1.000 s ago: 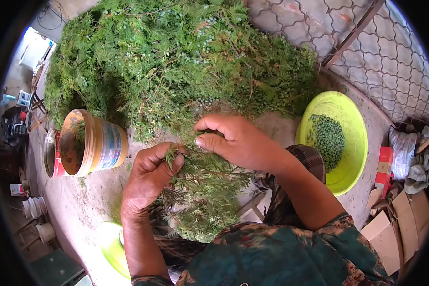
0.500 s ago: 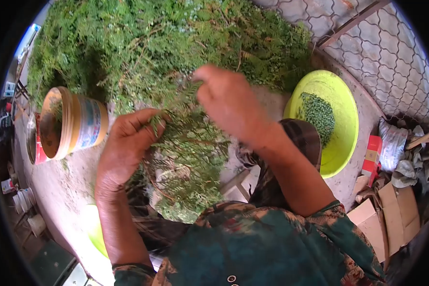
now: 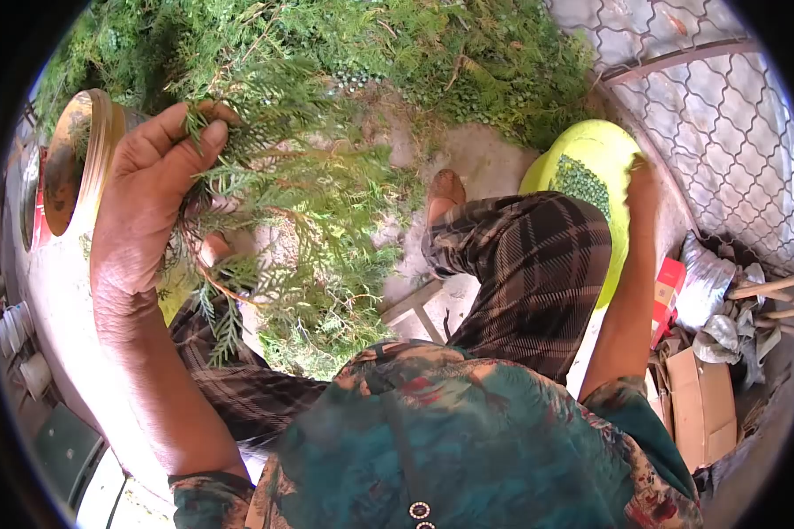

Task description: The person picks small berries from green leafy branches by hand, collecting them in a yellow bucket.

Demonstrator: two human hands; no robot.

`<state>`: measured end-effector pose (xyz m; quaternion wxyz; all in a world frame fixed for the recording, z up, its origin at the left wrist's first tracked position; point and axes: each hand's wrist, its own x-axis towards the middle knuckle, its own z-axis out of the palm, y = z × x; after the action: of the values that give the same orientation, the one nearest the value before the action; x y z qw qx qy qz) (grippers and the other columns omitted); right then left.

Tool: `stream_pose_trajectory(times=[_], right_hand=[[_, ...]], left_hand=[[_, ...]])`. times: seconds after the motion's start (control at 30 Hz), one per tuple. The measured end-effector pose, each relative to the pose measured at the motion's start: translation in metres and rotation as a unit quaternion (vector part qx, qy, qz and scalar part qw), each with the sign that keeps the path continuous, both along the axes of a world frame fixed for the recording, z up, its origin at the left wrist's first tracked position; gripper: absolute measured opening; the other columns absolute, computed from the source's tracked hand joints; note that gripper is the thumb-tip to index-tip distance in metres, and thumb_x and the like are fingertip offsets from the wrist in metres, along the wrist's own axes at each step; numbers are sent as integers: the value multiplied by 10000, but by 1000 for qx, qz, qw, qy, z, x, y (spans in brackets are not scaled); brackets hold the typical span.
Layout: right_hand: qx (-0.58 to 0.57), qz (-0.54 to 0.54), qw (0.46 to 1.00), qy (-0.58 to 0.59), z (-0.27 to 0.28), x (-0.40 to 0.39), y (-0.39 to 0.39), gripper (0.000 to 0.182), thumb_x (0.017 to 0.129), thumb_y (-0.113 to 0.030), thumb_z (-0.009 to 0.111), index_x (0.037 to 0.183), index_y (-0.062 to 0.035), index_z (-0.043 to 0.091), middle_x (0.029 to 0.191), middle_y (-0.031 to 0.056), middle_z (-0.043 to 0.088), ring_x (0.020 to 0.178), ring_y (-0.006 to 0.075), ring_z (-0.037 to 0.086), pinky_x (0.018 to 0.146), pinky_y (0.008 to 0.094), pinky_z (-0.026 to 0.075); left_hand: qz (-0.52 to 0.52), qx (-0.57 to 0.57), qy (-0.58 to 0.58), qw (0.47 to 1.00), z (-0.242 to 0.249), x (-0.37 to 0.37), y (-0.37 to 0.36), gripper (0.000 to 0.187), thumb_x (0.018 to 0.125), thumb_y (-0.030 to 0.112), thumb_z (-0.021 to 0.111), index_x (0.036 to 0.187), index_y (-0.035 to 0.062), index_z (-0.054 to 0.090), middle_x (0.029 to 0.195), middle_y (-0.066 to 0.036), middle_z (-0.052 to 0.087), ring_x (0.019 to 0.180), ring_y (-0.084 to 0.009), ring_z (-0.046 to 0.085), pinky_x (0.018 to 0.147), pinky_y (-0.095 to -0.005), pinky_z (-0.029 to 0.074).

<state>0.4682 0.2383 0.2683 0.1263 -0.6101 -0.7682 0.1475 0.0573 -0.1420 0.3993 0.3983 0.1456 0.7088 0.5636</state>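
Note:
My left hand (image 3: 150, 198) is closed, thumb and fingers pinching a leafy green evergreen branch (image 3: 273, 212), which hangs to the right above the floor between my legs. My right hand (image 3: 642, 185) is at the right side of a yellow-green basin (image 3: 604, 137). That hand is seen edge-on, its fingers mostly hidden, so whether it holds anything does not show. Small round green cones or berries (image 3: 580, 187) lie heaped in the basin, partly behind my right knee.
A large pile of cut evergreen branches (image 3: 370, 40) spreads across the far side. A bucket (image 3: 101, 167) stands tilted at the left. Wire mesh (image 3: 706, 115) borders the right, with cardboard (image 3: 701, 406) and a red box (image 3: 668, 295) below it. Loose sprigs (image 3: 326, 326) lie between my legs.
My right hand has swung from beside the branch over to the basin on the right. My left hand has moved up and left with the branch still in it.

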Motion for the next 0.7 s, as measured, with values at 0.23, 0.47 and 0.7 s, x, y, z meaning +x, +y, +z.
stream_pose_trajectory(times=[0.23, 0.47, 0.7], right_hand=[[-57, 112, 992, -6, 47, -43, -48, 238, 784, -204, 604, 925, -14, 627, 776, 123, 641, 689, 246, 599, 660, 321, 467], [-223, 343, 858, 310, 161, -210, -161, 161, 849, -145, 602, 963, -31, 605, 770, 9, 579, 662, 56, 520, 545, 198, 420], [-354, 423, 744, 377, 146, -268, -200, 482, 816, -265, 668, 1155, 33, 499, 935, 143, 593, 744, 147, 549, 613, 269, 463]], left_hand=[[-14, 20, 21, 999, -6, 1, 7, 183, 856, 146, 621, 1002, 35, 633, 846, 18, 627, 737, -41, 540, 657, -194, 430], [-37, 32, 124, 991, -2, -1, 5, 156, 845, 213, 653, 973, 124, 656, 696, 99, 536, 619, 5, 433, 497, -168, 346], [-27, 128, 160, 978, 3, 2, 4, 148, 838, 166, 659, 959, 82, 652, 726, 71, 575, 617, -29, 459, 533, -183, 368]])
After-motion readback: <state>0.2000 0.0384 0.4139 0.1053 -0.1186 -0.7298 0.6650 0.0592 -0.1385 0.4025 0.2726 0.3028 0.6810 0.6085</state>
